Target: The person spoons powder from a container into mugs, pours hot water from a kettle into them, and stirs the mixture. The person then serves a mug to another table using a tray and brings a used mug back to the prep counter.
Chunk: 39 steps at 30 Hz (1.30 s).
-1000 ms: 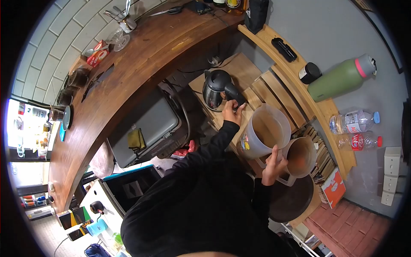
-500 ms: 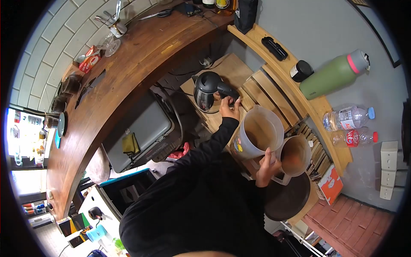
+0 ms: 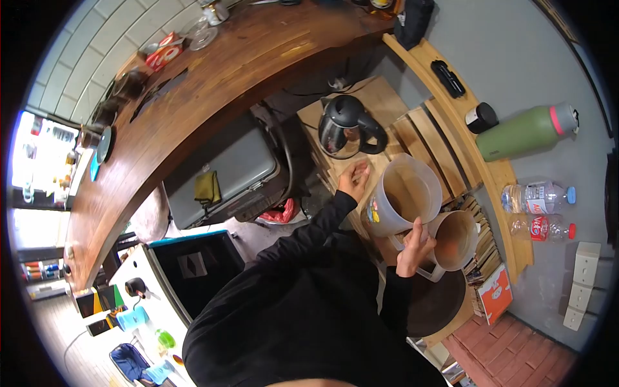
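The right hand (image 3: 414, 240) grips the rim of the large translucent jug (image 3: 405, 195), holding it tilted just beside the smaller jug (image 3: 453, 238). The left hand (image 3: 353, 181) is open, fingers spread, resting on the low wooden desk (image 3: 374, 103) against the large jug's far side. Just beyond that hand stands the black kettle (image 3: 348, 128); the green flask (image 3: 525, 132) lies on the shelf well past the jug.

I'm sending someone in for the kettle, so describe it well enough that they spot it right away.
Start at the long curved wooden counter and look just below its inner edge, to the low wooden stand. The kettle sits on it, beyond the person's left hand. Unlike the two pale plastic jugs nearby, it is dark and shiny, with a black looped handle.
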Each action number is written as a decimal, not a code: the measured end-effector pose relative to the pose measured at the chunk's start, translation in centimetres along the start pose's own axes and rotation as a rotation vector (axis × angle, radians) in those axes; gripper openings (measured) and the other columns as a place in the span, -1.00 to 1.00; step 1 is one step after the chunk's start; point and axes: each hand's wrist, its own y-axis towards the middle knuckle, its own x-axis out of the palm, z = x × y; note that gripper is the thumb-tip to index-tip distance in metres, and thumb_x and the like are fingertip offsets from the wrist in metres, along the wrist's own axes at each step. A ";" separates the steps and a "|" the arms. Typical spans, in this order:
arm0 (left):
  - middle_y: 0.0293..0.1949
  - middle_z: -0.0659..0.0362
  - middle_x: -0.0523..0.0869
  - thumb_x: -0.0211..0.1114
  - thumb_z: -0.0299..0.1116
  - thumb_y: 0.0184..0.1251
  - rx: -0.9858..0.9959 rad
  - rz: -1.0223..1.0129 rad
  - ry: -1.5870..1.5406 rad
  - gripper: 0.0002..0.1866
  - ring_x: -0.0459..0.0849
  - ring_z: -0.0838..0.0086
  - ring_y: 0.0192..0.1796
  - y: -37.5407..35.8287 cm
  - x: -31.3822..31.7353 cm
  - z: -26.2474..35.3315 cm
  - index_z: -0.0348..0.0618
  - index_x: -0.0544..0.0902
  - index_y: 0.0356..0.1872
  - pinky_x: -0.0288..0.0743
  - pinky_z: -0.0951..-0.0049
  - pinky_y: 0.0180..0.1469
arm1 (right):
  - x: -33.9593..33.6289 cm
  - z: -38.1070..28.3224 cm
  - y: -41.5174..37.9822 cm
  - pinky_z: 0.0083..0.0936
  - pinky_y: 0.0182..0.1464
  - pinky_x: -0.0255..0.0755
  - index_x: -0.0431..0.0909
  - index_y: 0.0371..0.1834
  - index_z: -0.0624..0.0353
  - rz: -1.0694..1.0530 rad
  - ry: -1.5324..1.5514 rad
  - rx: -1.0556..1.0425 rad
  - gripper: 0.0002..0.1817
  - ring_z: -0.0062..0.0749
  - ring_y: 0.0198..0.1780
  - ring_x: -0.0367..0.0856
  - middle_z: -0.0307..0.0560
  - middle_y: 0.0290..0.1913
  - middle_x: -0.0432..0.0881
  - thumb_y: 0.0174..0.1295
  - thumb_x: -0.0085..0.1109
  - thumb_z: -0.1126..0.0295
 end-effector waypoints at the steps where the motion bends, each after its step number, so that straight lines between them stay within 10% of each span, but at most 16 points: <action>1: 0.02 0.09 0.69 0.28 -0.32 0.42 -0.072 -0.047 0.036 -0.66 0.67 0.42 0.07 -0.7 -1.1 0.2 -0.29 0.57 0.11 0.57 0.41 0.07 | 0.2 -0.2 -0.3 -0.55 -0.56 -0.07 0.16 -0.81 0.05 -0.018 0.001 0.000 -0.42 -0.66 -0.69 0.09 -0.38 -0.77 0.16 0.30 0.27 0.22; 7: -0.11 0.21 0.70 0.15 -0.07 0.52 -0.138 -0.173 -0.133 -0.53 0.66 0.55 -0.06 -6.2 -8.6 -0.1 -0.29 0.55 0.16 0.54 0.51 -0.04 | 0.8 1.8 -1.5 -0.54 -0.55 -0.12 0.15 -0.80 -0.01 -0.201 -0.106 -0.139 -0.44 -0.69 -0.67 0.06 -0.41 -0.76 0.13 0.27 0.28 0.22; 13: 0.33 0.01 0.42 -0.13 0.25 0.51 -0.369 -0.134 -0.238 -0.27 0.60 0.26 0.14 -17.0 -17.8 6.2 0.00 0.20 0.50 0.55 0.20 0.13 | 3.4 0.0 -5.5 -0.47 -0.36 0.26 0.57 -0.55 0.40 -0.670 -0.147 -0.177 -0.60 -0.54 -0.45 0.42 -0.22 -0.53 0.55 0.33 0.20 0.26; 15: 0.41 -0.02 0.32 -0.08 0.27 0.48 -0.362 -0.039 -0.288 -0.21 0.60 0.20 0.17 -21.7 -20.4 7.4 0.04 0.07 0.55 0.56 0.20 0.13 | 4.5 -0.8 -7.9 -0.53 -0.50 0.04 0.38 -0.74 0.22 -0.915 -0.175 -0.051 -0.51 -0.64 -0.58 0.25 -0.37 -0.67 0.36 0.33 0.22 0.24; 16: 0.43 -0.03 0.30 -0.07 0.26 0.48 -0.365 0.045 -0.283 -0.21 0.61 0.18 0.17 -24.5 -21.2 8.7 0.05 0.03 0.56 0.56 0.20 0.13 | 5.5 -0.1 -10.1 -0.55 -0.59 -0.22 0.16 -0.81 -0.04 -0.969 -0.114 -0.094 -0.43 -0.78 -0.70 0.01 -0.47 -0.76 0.13 0.36 0.20 0.22; 19: 0.44 -0.07 0.28 0.00 0.20 0.48 -0.314 0.224 -0.325 -0.19 0.62 0.08 0.16 -32.1 -23.1 8.7 0.09 -0.07 0.58 0.59 0.15 0.11 | 6.7 -0.1 -16.1 -0.57 -0.59 -0.21 0.16 -0.81 -0.05 -1.243 -0.122 -0.052 -0.43 -0.78 -0.70 0.01 -0.48 -0.76 0.13 0.36 0.21 0.23; 32: 0.34 -0.10 0.34 0.11 -0.42 0.36 -0.247 1.229 -0.916 -0.21 0.74 -0.10 -0.13 -56.5 -23.2 -0.8 0.27 0.00 0.56 0.73 0.08 -0.07 | 4.3 14.2 -35.8 -0.57 -0.57 0.16 0.54 -0.74 0.25 -2.243 -0.503 -0.065 -0.49 -0.67 -0.67 0.35 -0.31 -0.74 0.46 0.35 0.17 0.17; 39: 0.23 -0.16 0.47 0.04 -0.49 0.36 -0.400 1.479 -0.870 -0.24 0.73 -0.23 -0.16 -58.9 -24.4 -7.9 0.30 0.02 0.55 0.74 0.02 -0.11 | 4.4 24.1 -38.5 -0.55 -0.50 0.20 0.68 -0.60 0.33 -2.362 -0.780 -0.257 -0.52 -0.67 -0.57 0.42 -0.26 -0.69 0.54 0.32 0.17 0.13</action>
